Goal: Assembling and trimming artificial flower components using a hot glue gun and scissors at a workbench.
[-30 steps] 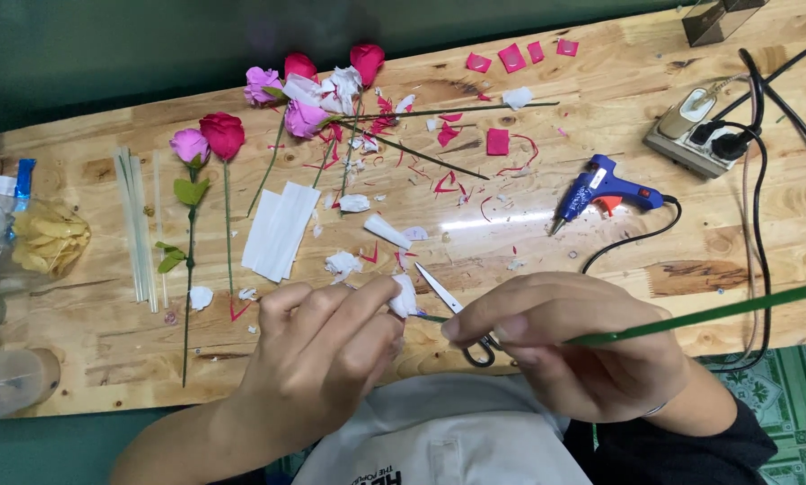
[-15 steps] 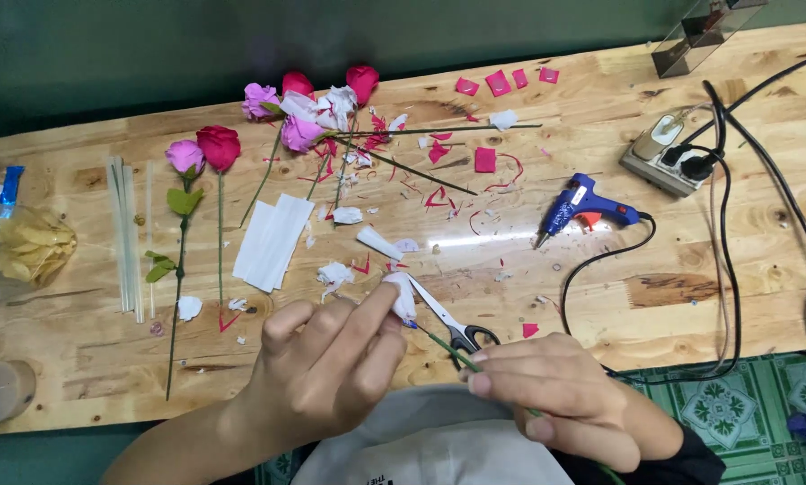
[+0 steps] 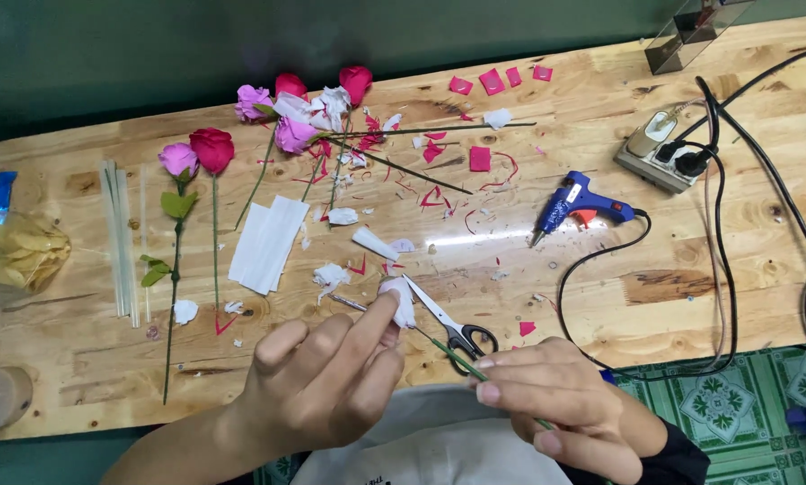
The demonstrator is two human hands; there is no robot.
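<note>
**Stem shifted lower, hands regripped**

Since the earlier frame, right hand has drawn the green stem nearer the body, pinching it. Left hand pinches a white paper petal at the stem's tip, above the wooden table. Scissors lie just beside.

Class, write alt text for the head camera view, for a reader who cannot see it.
Two bare hands work over a wooden table: the left hand pinches a white paper petal onto a thin green stem held by the right hand. Scissors, paper roses and a blue glue gun lie beyond.
</note>
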